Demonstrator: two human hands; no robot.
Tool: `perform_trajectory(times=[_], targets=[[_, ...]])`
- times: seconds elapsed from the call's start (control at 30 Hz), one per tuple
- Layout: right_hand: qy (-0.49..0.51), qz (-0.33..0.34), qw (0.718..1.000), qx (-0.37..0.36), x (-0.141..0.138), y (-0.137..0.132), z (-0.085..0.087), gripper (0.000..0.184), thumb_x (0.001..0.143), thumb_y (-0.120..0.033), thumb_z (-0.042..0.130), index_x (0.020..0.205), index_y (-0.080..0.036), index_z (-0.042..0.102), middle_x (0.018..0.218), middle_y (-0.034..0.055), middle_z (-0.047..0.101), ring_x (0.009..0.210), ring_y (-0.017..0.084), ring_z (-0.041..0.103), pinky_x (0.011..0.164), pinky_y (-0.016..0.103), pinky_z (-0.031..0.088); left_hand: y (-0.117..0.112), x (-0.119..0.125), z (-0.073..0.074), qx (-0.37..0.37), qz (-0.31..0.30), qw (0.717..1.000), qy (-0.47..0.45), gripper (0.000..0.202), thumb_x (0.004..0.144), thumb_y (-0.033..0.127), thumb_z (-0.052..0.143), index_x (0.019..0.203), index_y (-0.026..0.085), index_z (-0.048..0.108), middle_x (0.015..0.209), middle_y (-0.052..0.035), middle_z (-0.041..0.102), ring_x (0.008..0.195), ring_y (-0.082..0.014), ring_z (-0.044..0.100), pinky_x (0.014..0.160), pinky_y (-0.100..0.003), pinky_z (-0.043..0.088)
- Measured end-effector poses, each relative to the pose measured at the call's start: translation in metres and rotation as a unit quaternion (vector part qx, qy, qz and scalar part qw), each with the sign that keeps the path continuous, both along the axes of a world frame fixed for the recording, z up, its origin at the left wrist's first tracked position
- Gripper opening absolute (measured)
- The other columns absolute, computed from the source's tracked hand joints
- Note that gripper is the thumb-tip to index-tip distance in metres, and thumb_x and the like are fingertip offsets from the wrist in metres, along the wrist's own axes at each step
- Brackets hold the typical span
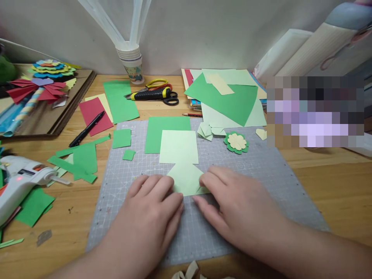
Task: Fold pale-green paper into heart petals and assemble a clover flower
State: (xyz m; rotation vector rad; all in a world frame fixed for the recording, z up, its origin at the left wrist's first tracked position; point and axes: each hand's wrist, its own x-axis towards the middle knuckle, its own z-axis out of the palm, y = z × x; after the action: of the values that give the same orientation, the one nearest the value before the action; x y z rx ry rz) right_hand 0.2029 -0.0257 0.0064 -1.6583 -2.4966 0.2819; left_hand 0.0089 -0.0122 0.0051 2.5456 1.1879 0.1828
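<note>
A pale green sheet of paper (186, 180) lies on the grey cutting mat (116, 217), its upper part showing as a folded point. My left hand (154, 209) has its curled fingers on the sheet's left side, the thumb by the lower edge. On the opposite side, my right hand (232, 201) holds the right corner between thumb and curled fingers. Just beyond the point, a pale green square (178, 147) overlaps a darker green sheet (152, 133). Fingers hide both side corners of the folded paper.
A paper flower (236, 142) and folded pale pieces (205, 131) lie right of the squares. A glue gun (23, 182) and green scraps (84, 159) are at left. Behind are a black pen (86, 128), scissors (170, 99), a cutter (149, 94) and paper cups (132, 64).
</note>
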Motion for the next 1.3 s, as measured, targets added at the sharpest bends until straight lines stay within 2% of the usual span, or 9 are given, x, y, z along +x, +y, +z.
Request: perform_trajectory(times=[0.13,0.37,0.5,0.6,0.67,0.8,0.9,1.1,1.3], targets=[[0.064,0.033,0.997,-0.035,-0.001,0.009,-0.007,0.016,0.082,-0.026,0.062,0.096,-0.018,0.06,0.103,0.0089,0.06,0.096,0.028,0.054,0.077,0.041,0.043,0.011,-0.001,-0.009,-0.028,-0.007,0.998,-0.049,0.01,0.089,0.019,0.051,0.084,0.022,0.059,0.105,-0.0027,0.059,0.101,-0.0223,0.05,0.09,-0.042,0.032],[0.222,0.002,0.966,-0.133,0.0,0.016,-0.017,0.016,0.083,-0.012,0.058,0.096,-0.021,0.057,0.093,0.0021,0.062,0.091,0.02,0.053,0.082,0.037,0.04,0.016,0.0,-0.016,-0.045,0.006,0.995,-0.087,0.02,0.082,0.017,0.06,0.1,0.023,0.054,0.106,-0.0017,0.059,0.104,-0.022,0.05,0.091,-0.041,0.029],[0.37,-0.058,0.902,-0.213,0.002,0.018,-0.014,0.016,0.087,-0.011,0.048,0.098,-0.021,0.053,0.087,0.0011,0.058,0.081,0.016,0.053,0.074,0.031,0.044,0.017,-0.002,-0.014,-0.03,0.008,0.993,-0.117,0.033,0.08,0.007,0.057,0.107,0.024,0.051,0.104,0.0007,0.063,0.103,-0.0198,0.051,0.09,-0.04,0.029],[0.439,-0.09,0.858,-0.25,0.002,0.02,-0.011,0.01,0.088,-0.015,0.046,0.095,-0.02,0.051,0.081,0.0001,0.053,0.076,0.014,0.053,0.067,0.027,0.045,0.018,-0.004,-0.01,-0.006,-0.007,0.989,-0.148,0.025,0.081,0.003,0.055,0.095,0.024,0.056,0.094,0.0036,0.066,0.098,-0.018,0.053,0.09,-0.039,0.028],[0.437,-0.078,0.873,-0.2,0.002,0.019,-0.01,0.008,0.088,-0.017,0.048,0.095,-0.02,0.052,0.084,0.0009,0.053,0.079,0.015,0.053,0.069,0.028,0.044,0.018,-0.005,-0.007,0.022,-0.014,0.984,-0.174,0.017,0.084,0.007,0.055,0.085,0.024,0.058,0.087,0.0045,0.066,0.093,-0.0173,0.055,0.089,-0.039,0.028],[0.33,0.034,0.942,0.044,0.005,0.012,-0.006,0.017,0.082,-0.023,0.064,0.098,-0.021,0.057,0.101,0.0042,0.055,0.095,0.02,0.051,0.084,0.037,0.037,0.014,-0.006,-0.001,0.075,0.015,0.976,-0.204,0.014,0.086,0.011,0.056,0.081,0.023,0.061,0.077,0.0033,0.067,0.085,-0.0175,0.056,0.084,-0.04,0.031],[0.234,0.103,0.956,0.145,0.007,0.007,-0.004,0.009,0.084,-0.017,0.062,0.091,-0.022,0.062,0.095,0.002,0.058,0.089,0.019,0.05,0.081,0.039,0.031,0.01,-0.007,0.0,0.111,0.022,0.967,-0.227,0.013,0.084,0.012,0.058,0.083,0.024,0.062,0.078,0.0022,0.068,0.084,-0.019,0.057,0.083,-0.041,0.033],[0.242,0.099,0.95,0.17,0.008,0.008,-0.007,0.016,0.086,-0.01,0.054,0.085,-0.022,0.065,0.09,0.0022,0.058,0.086,0.018,0.05,0.078,0.038,0.032,0.002,-0.014,0.001,0.215,-0.063,0.947,-0.232,0.021,0.092,0.014,0.05,0.088,0.026,0.066,0.082,0.0054,0.072,0.083,-0.0154,0.059,0.09,-0.038,0.029],[0.226,0.066,0.967,0.094,0.008,0.023,-0.025,0.025,0.088,-0.01,0.052,0.1,-0.024,0.07,0.1,0.0064,0.056,0.088,0.02,0.05,0.076,0.036,0.039,0.007,-0.01,-0.006,0.164,-0.122,0.969,-0.138,0.028,0.098,0.015,0.038,0.096,0.02,0.065,0.089,-0.001,0.071,0.091,-0.0187,0.055,0.087,-0.038,0.028]])
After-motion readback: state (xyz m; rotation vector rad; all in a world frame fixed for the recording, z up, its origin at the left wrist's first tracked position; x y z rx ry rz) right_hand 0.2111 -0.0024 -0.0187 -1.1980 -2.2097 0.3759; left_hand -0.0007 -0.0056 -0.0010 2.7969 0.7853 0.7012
